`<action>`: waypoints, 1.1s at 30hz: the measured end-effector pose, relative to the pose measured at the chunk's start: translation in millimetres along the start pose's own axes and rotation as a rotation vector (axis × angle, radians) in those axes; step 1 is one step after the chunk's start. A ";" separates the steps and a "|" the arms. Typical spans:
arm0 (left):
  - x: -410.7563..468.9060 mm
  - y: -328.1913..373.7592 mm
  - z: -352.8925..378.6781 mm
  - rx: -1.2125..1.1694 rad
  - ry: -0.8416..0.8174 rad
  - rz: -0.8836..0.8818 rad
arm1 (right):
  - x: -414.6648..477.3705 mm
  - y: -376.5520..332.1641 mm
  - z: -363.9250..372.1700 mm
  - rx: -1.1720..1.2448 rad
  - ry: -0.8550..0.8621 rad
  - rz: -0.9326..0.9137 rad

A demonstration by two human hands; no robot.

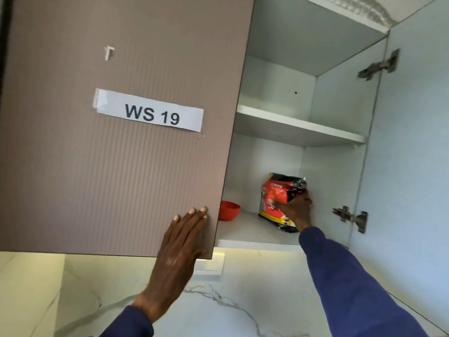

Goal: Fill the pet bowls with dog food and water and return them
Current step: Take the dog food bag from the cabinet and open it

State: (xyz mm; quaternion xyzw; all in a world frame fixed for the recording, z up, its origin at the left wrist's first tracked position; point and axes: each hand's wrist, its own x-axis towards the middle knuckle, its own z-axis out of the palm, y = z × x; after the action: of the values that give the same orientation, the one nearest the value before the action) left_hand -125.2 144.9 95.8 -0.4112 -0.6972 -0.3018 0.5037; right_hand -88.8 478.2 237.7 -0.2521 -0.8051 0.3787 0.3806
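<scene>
Brown ribbed cabinet door (116,147) fills the frame's left, the left hand (181,242) spread flat against its lower edge. Right of centre, the right hand (297,210) grips the dog food bag (279,198) on the bottom shelf (245,233), near a red bowl (228,210).

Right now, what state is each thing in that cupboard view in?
Brown ribbed cabinet door: open, left hand flat against its edge.
White right-hand door: open.
Red-and-black dog food bag: upright on bottom shelf, gripped by right hand.
Red plastic bowl: upright, partly hidden.
Upper shelf: bare.
</scene>
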 end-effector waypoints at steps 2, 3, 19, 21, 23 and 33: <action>2.3 0.0 -1.4 0.010 -0.001 -0.002 | 10.7 12.0 7.7 0.068 0.064 -0.020; 3.0 -0.1 -1.4 0.022 -0.001 -0.002 | 15.5 17.4 10.1 0.103 0.083 -0.034; -4.7 26.7 0.9 0.199 -0.037 -0.070 | -14.2 62.2 -19.4 0.577 -0.007 -0.323; 2.0 45.4 -3.5 0.026 -0.012 -0.176 | -38.3 57.2 -31.6 0.663 -0.070 -0.362; 13.4 64.2 -9.9 -0.232 0.027 -0.326 | -64.2 51.9 -40.8 0.749 -0.122 -0.393; 8.7 110.7 -45.9 -0.917 -0.321 -0.748 | -177.4 76.2 -28.5 0.972 -0.462 -0.413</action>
State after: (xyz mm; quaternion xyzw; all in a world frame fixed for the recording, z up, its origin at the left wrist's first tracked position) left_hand -8.6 162.0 119.1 -0.3539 -0.6606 -0.6616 0.0238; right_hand 46.6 411.6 113.9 0.2034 -0.6332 0.6685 0.3329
